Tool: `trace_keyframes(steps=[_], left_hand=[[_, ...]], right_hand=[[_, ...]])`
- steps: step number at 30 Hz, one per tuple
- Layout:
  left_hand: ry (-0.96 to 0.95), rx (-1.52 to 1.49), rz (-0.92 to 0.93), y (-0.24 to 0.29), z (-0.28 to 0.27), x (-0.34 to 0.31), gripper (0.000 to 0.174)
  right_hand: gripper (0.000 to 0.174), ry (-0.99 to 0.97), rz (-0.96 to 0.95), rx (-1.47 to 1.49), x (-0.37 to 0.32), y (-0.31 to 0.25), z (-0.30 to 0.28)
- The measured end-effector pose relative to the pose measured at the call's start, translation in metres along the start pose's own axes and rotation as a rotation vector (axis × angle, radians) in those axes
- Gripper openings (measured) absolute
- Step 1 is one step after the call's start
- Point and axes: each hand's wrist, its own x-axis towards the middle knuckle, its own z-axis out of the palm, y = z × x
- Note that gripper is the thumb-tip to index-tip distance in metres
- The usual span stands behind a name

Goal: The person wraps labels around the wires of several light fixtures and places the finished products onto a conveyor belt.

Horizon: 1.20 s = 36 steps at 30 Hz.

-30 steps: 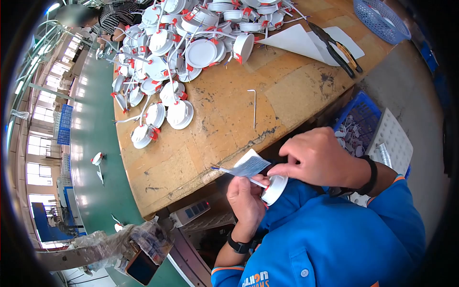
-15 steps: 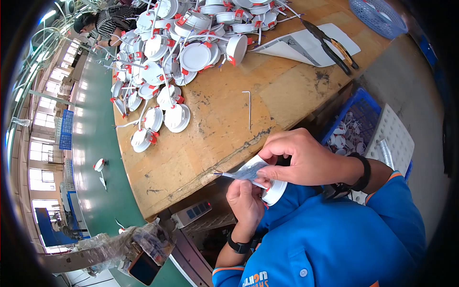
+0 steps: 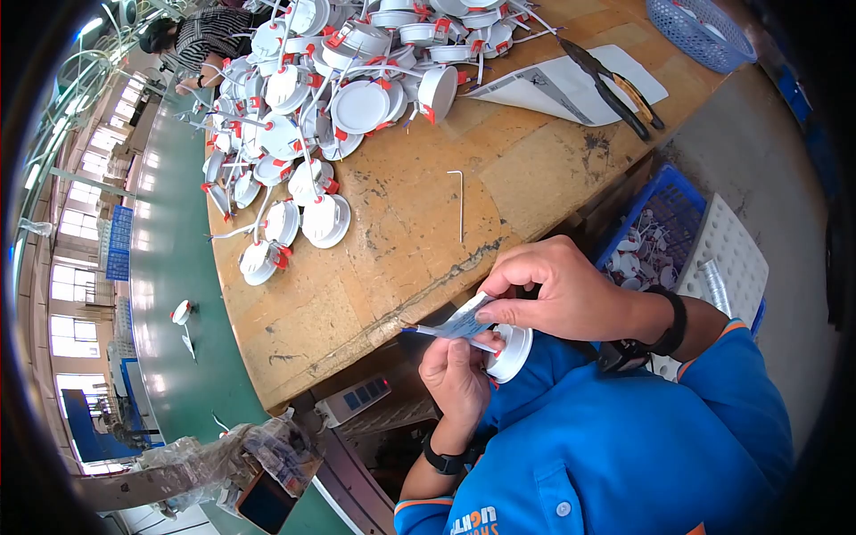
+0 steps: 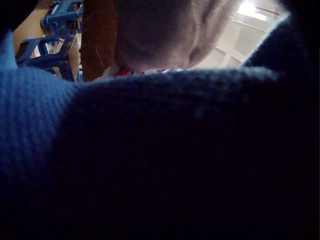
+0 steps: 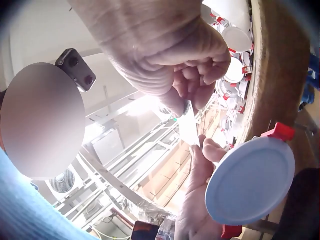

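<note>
A round white downlight (image 3: 514, 355) with red clips is held in front of the blue shirt, near the table edge. My left hand (image 3: 455, 382) pinches its white cable (image 3: 428, 331) beside the lamp. Over that cable lies a printed paper label (image 3: 464, 318), its near edge pinched between thumb and fingers of my right hand (image 3: 571, 294). In the right wrist view the lamp's flat face (image 5: 250, 181) is turned to the camera, and the label (image 5: 188, 127) runs between both hands' fingertips. Dark blue cloth (image 4: 150, 150) hides most of the left wrist view.
A heap of downlights (image 3: 361, 107) covers the table's far left. An L-shaped hex key (image 3: 461, 207) lies mid-table; pliers (image 3: 611, 85) rest on a paper sheet (image 3: 535, 87). A blue basket (image 3: 700, 36) stands behind. A blue crate (image 3: 655, 214) and white holed tray (image 3: 736, 254) are lower right.
My right hand moved from above the lamp to the label and took its edge between thumb and fingers. The label now stands more folded over the cable. My left hand kept its hold.
</note>
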Motion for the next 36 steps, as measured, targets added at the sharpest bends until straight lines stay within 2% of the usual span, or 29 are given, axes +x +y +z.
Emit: trace_keyframes(steps=[7, 10, 12, 13, 15, 17, 19, 20, 21, 22, 24, 28, 29, 31, 33, 35, 36], left_hand=[[-0.043, -0.051, 0.015, -0.001, -0.002, 0.000, 0.028], [-0.048, -0.056, 0.014, -0.002, -0.003, -0.001, 0.027], [-0.033, -0.068, 0.020, -0.002, -0.004, -0.001, 0.026], [-0.016, -0.076, 0.027, -0.002, -0.004, -0.001, 0.025], [0.017, -0.068, 0.067, 0.002, -0.004, 0.001, 0.022], [0.050, -0.041, 0.130, 0.009, -0.003, 0.005, 0.018], [0.097, 0.176, 0.316, 0.013, -0.008, 0.012, 0.015], [0.125, 0.285, 0.406, 0.016, -0.011, 0.015, 0.014], [0.130, 0.421, 0.543, 0.024, -0.010, 0.019, 0.006], [0.117, 0.509, 0.630, 0.032, -0.007, 0.022, 0.006], [0.083, 0.686, 0.798, 0.047, 0.004, 0.024, 0.008], [-0.039, 0.776, 0.973, 0.060, 0.021, 0.027, 0.022], [-0.070, 0.829, 1.032, 0.060, 0.022, 0.028, 0.019], [-0.046, 0.903, 1.107, 0.062, 0.024, 0.032, 0.020], [-0.002, 0.984, 1.180, 0.065, 0.024, 0.037, 0.021], [0.013, 0.993, 1.119, 0.064, 0.024, 0.043, 0.021], [0.019, 0.997, 1.084, 0.062, 0.024, 0.045, 0.021]], right_hand=[[0.015, 0.023, 0.024, 0.045, 0.000, 0.001, 0.000], [0.011, 0.089, 0.008, 0.135, 0.002, 0.001, -0.002], [0.008, 0.211, 0.174, 0.275, 0.005, -0.006, -0.010], [0.008, 0.239, 0.224, 0.207, 0.007, -0.007, -0.019], [0.009, 0.301, 0.126, 0.215, 0.007, -0.003, -0.025], [0.011, 0.283, 0.027, 0.178, 0.006, 0.000, -0.027], [0.012, 0.245, -0.096, 0.195, 0.003, -0.002, -0.021], [0.017, 0.137, -0.086, 0.109, 0.000, -0.012, -0.024], [0.021, 0.078, -0.161, 0.051, 0.001, -0.025, -0.024], [0.025, 0.020, -0.236, -0.008, 0.003, -0.036, -0.021], [0.035, 0.024, -0.332, -0.086, 0.002, -0.048, -0.013], [0.028, 0.072, -0.446, -0.118, 0.003, -0.060, -0.007], [0.026, 0.079, -0.479, -0.152, 0.006, -0.062, -0.008], [0.017, 0.106, -0.540, -0.184, 0.013, -0.065, -0.006], [0.014, 0.062, -0.514, -0.233, 0.021, -0.066, -0.010], [0.012, 0.003, -0.488, -0.247, 0.034, -0.057, -0.017], [0.014, -0.095, -0.397, -0.100, 0.043, -0.052, -0.023]])
